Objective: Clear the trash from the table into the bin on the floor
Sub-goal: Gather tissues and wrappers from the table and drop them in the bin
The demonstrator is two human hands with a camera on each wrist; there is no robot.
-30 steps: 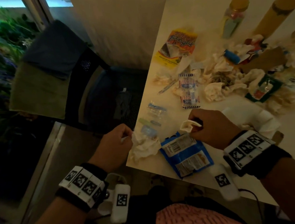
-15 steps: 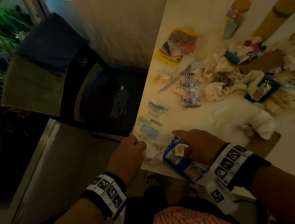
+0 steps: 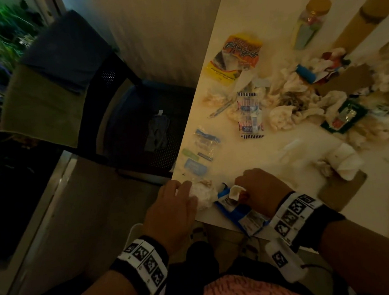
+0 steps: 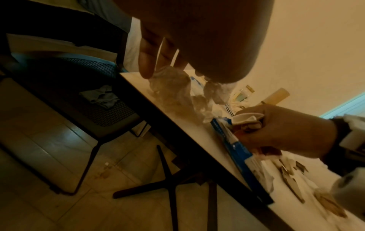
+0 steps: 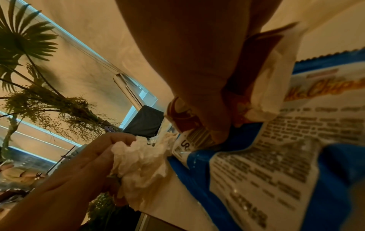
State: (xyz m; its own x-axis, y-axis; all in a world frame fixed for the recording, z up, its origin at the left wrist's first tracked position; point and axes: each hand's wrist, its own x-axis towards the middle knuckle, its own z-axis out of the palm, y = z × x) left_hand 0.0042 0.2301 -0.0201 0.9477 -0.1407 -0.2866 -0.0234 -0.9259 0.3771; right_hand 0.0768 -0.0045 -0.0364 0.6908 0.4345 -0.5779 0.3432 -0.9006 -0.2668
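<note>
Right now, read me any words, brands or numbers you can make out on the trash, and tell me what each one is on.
"Chips": blue and white snack wrapper, part of a larger title.
"U": same wrapper's white barcode label.
Wrapper's small print: blurred, unreadable.
Orange and yellow snack bag: lettering unreadable.
Striped packet: unreadable.

Blue-and-white wrapper (image 3: 238, 210), white tissue (image 3: 203, 193), orange bag (image 3: 235, 55)

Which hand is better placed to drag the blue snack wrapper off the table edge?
Right. The right hand presses on the blue snack wrapper; the left hand grips the crumpled tissue.
</note>
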